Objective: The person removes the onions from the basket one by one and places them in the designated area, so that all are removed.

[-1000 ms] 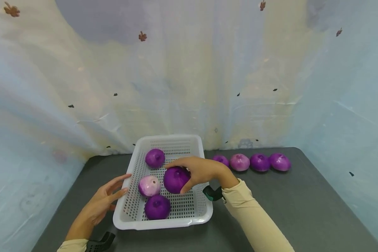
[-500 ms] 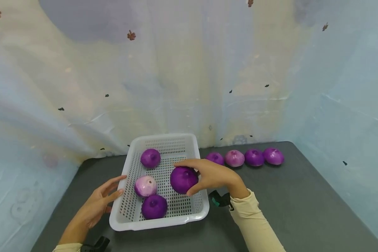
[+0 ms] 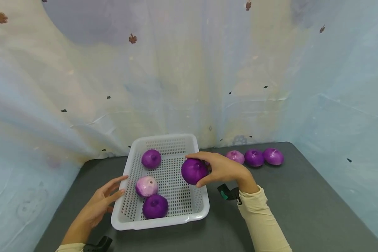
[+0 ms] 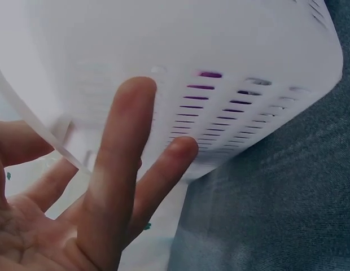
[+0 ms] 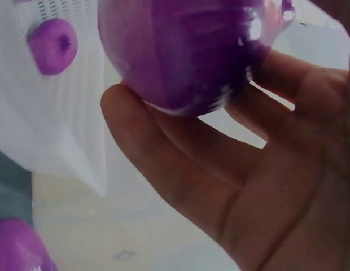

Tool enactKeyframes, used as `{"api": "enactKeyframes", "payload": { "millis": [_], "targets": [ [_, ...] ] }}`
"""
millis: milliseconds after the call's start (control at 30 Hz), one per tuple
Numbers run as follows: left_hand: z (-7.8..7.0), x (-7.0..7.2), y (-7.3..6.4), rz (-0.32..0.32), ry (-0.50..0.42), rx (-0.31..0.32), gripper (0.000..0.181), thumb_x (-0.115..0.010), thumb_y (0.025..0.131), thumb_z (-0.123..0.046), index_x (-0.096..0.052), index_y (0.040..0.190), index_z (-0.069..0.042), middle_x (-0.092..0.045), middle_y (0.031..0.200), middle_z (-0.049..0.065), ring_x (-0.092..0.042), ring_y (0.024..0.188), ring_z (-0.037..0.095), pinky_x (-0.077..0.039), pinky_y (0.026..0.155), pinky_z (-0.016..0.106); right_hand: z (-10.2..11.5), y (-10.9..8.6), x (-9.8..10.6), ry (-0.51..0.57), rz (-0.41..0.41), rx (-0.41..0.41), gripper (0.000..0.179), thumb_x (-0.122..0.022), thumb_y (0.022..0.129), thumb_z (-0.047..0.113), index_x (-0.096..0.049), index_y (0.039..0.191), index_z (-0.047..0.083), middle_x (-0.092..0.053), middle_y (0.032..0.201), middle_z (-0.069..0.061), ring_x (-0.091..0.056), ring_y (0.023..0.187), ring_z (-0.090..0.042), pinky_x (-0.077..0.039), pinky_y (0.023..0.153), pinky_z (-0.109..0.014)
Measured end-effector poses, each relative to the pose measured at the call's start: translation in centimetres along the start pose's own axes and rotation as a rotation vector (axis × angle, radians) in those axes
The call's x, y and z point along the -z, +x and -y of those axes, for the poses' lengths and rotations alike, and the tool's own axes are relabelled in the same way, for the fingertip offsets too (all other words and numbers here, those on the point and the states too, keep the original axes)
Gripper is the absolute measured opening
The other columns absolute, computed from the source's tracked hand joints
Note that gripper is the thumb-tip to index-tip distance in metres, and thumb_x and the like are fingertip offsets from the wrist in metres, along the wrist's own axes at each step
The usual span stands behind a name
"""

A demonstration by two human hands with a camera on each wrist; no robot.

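My right hand (image 3: 223,169) grips a purple onion (image 3: 193,171) between thumb and fingers, raised over the right side of a white slotted plastic basket (image 3: 159,224). The right wrist view shows the fingers along the lower side of this onion. At the basket's left rim, my left hand (image 3: 99,201) rests its fingertips with the fingers fairly straight; in the left wrist view two fingers (image 4: 121,135) lie along the outer wall. Inside the basket are a purple onion (image 3: 151,159) at the back, a pale pink-white onion (image 3: 146,186) and a darker purple onion (image 3: 155,206) in front of it.
On the dark grey table (image 3: 305,203), a row at the back right includes a pinkish onion (image 3: 235,157) and two purple ones, a darker onion (image 3: 254,158) and a lighter onion (image 3: 273,156). Another is mostly hidden behind my right hand. A patterned curtain (image 3: 176,87) borders the table.
My right hand has lifted the onion and carried it rightward, from the basket's middle toward its right rim. My left hand stays at the left rim. The view has shifted slightly.
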State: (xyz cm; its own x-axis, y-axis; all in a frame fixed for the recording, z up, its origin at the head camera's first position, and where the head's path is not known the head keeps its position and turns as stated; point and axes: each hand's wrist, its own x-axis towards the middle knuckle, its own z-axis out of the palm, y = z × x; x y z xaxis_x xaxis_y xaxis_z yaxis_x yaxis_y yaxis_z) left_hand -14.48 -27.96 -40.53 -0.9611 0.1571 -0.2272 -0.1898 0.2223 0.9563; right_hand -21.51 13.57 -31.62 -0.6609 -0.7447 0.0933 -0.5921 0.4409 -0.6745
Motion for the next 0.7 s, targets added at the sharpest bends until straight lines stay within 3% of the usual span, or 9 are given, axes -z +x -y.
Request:
{"api": "enactKeyframes", "payload": {
  "millis": [300, 567, 700],
  "targets": [
    [-0.2, 0.0, 0.3, -0.013, -0.009, 0.032, 0.062, -0.056, 0.102, -0.033, -0.029, 0.156, -0.022, -0.027, 0.159, 0.019, -0.062, 0.115, 0.028, -0.059, 0.079, 0.052, -1.5, -1.9, 0.8, -0.032, -0.021, -0.080, 0.087, -0.087, 0.076, 0.032, -0.044, 0.150, 0.016, -0.049, 0.150, -0.005, -0.052, 0.132, -0.027, -0.048, 0.106, -0.048],
    [0.4, 0.2, -0.2, 0.127, -0.056, 0.002, 0.069, -0.057, 0.101, -0.017, -0.021, 0.159, -0.025, -0.012, 0.165, 0.016, -0.061, 0.118, 0.031, -0.058, 0.080, 0.054, -4.3, -4.0, 0.8, -0.023, -0.050, -0.180, 0.086, -0.087, 0.076, 0.035, -0.045, 0.150, 0.019, -0.049, 0.151, -0.004, -0.054, 0.131, -0.029, -0.047, 0.106, -0.051],
    [0.4, 0.5, -0.2, 0.125, -0.060, -0.008, 0.070, -0.058, 0.100, -0.015, -0.021, 0.159, -0.025, -0.012, 0.165, 0.015, -0.063, 0.116, 0.029, -0.058, 0.080, 0.055, -5.0, -3.7, 0.8, -0.018, -0.060, -0.182, 0.086, -0.087, 0.076, 0.035, -0.044, 0.150, 0.020, -0.049, 0.151, -0.005, -0.053, 0.132, -0.031, -0.046, 0.107, -0.053]
  ]
}}
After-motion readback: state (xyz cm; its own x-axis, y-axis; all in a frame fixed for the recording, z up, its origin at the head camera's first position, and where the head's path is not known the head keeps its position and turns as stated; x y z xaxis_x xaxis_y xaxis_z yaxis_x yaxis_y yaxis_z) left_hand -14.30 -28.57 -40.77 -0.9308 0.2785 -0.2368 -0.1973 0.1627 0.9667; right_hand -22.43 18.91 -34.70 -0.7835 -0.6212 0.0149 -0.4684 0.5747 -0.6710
